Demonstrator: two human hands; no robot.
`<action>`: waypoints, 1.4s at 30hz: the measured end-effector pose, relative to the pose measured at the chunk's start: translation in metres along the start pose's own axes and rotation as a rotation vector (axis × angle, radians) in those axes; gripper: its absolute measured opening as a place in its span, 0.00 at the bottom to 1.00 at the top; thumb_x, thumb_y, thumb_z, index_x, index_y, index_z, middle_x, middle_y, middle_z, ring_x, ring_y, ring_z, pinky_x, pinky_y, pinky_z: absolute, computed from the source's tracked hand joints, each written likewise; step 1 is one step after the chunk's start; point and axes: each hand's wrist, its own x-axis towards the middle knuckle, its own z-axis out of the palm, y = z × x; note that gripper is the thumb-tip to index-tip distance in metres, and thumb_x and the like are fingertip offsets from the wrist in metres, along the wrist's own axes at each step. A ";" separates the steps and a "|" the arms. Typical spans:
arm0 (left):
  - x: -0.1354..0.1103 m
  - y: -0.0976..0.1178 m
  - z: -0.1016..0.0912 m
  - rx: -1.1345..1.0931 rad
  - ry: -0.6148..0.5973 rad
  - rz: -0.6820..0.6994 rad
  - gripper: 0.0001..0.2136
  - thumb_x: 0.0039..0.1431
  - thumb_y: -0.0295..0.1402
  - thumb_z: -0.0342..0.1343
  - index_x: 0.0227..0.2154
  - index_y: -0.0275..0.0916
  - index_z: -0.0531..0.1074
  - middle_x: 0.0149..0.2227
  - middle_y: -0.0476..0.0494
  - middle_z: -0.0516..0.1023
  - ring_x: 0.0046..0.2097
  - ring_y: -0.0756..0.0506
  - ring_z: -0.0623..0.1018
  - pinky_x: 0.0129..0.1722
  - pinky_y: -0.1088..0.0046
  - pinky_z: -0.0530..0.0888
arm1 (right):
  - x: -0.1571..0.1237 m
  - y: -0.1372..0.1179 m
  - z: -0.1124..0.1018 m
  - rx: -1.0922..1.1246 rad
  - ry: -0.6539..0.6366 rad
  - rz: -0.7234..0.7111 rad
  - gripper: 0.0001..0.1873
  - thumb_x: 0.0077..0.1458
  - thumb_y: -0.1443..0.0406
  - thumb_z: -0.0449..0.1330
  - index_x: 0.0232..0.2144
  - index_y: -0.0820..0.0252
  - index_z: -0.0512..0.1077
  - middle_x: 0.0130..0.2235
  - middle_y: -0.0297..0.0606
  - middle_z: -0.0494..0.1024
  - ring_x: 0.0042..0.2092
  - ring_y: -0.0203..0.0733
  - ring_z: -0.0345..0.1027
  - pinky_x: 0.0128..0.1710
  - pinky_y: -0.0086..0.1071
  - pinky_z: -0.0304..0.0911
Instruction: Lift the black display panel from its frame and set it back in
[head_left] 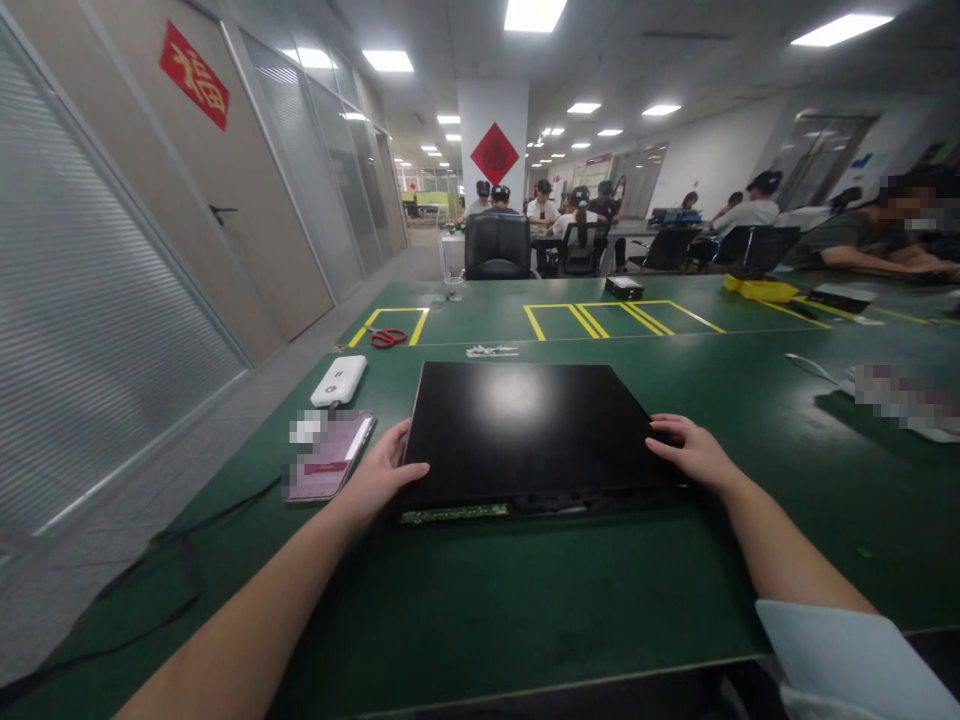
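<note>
A flat black display panel (532,435) lies face up before me, a ceiling light reflected on its glossy face. Along its near edge runs a green circuit board strip (454,514). My left hand (384,468) grips the left side, thumb on top and fingers round the edge. On the opposite side my right hand (694,452) holds the right edge, its thumb against the rim and its fingers partly hidden. How far the panel is off the table, if at all, I cannot tell.
Left of the panel are a phone (330,460), a white power bank (340,381) and red-handled scissors (388,338). White small pieces (492,351) lie behind it. A black box (624,288) and yellow tray (759,288) stand farther back. Several people sit beyond the green table (570,600).
</note>
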 end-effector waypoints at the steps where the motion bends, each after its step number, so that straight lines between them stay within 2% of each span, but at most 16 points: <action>1: 0.001 -0.002 -0.004 0.060 0.009 0.011 0.33 0.33 0.23 0.71 0.48 0.41 0.72 0.62 0.37 0.68 0.65 0.33 0.63 0.63 0.59 0.61 | 0.000 0.001 0.000 -0.008 -0.001 -0.005 0.18 0.39 0.52 0.66 0.32 0.54 0.79 0.50 0.43 0.76 0.51 0.55 0.70 0.50 0.47 0.67; 3: 0.003 -0.005 -0.011 0.201 0.047 0.033 0.32 0.33 0.25 0.72 0.47 0.42 0.74 0.67 0.37 0.59 0.67 0.33 0.58 0.65 0.57 0.55 | 0.001 0.002 0.000 -0.024 -0.001 -0.011 0.18 0.39 0.52 0.65 0.33 0.54 0.79 0.50 0.43 0.76 0.51 0.55 0.70 0.50 0.47 0.67; 6: 0.005 -0.009 -0.017 0.310 0.045 0.051 0.30 0.34 0.27 0.72 0.46 0.42 0.74 0.69 0.36 0.54 0.69 0.33 0.54 0.67 0.56 0.50 | 0.001 0.003 0.001 -0.038 -0.001 -0.013 0.18 0.40 0.52 0.65 0.33 0.54 0.79 0.50 0.44 0.76 0.51 0.55 0.70 0.50 0.48 0.66; 14: 0.010 -0.016 -0.018 0.353 0.010 0.074 0.29 0.36 0.31 0.71 0.47 0.41 0.74 0.70 0.35 0.48 0.69 0.32 0.53 0.65 0.55 0.53 | 0.000 0.004 0.003 -0.060 0.026 -0.020 0.19 0.40 0.50 0.65 0.33 0.54 0.78 0.50 0.44 0.76 0.51 0.56 0.70 0.50 0.48 0.66; 18: 0.010 -0.012 -0.017 0.432 0.026 0.096 0.27 0.35 0.32 0.71 0.44 0.41 0.76 0.69 0.36 0.52 0.68 0.31 0.55 0.65 0.55 0.55 | -0.001 0.004 0.003 -0.057 0.030 -0.015 0.20 0.40 0.49 0.64 0.33 0.54 0.78 0.50 0.44 0.76 0.50 0.56 0.70 0.50 0.48 0.66; 22: 0.011 -0.011 -0.016 0.618 0.029 0.133 0.26 0.38 0.34 0.70 0.45 0.39 0.76 0.67 0.32 0.57 0.67 0.31 0.57 0.65 0.54 0.56 | -0.001 0.004 0.004 -0.068 0.038 -0.017 0.21 0.40 0.49 0.63 0.33 0.55 0.79 0.50 0.44 0.76 0.50 0.55 0.70 0.49 0.47 0.66; 33: 0.019 -0.015 -0.022 0.856 -0.053 0.165 0.30 0.42 0.40 0.65 0.51 0.37 0.73 0.67 0.32 0.57 0.67 0.31 0.59 0.65 0.54 0.57 | 0.002 0.010 0.005 -0.114 0.051 -0.049 0.22 0.41 0.48 0.62 0.33 0.57 0.79 0.49 0.46 0.77 0.49 0.55 0.71 0.48 0.46 0.67; 38: 0.021 -0.018 -0.021 0.944 -0.019 0.207 0.28 0.44 0.38 0.63 0.51 0.34 0.72 0.65 0.30 0.60 0.65 0.32 0.62 0.64 0.54 0.60 | 0.002 0.011 0.006 -0.106 0.042 -0.039 0.22 0.41 0.48 0.62 0.34 0.56 0.79 0.50 0.45 0.76 0.50 0.54 0.71 0.49 0.45 0.67; 42: 0.023 -0.024 -0.016 1.013 0.051 0.250 0.23 0.50 0.39 0.58 0.48 0.32 0.73 0.63 0.28 0.63 0.64 0.33 0.65 0.64 0.53 0.60 | 0.004 0.012 0.007 -0.083 0.035 -0.009 0.23 0.42 0.49 0.62 0.35 0.57 0.80 0.50 0.46 0.76 0.51 0.55 0.70 0.49 0.45 0.66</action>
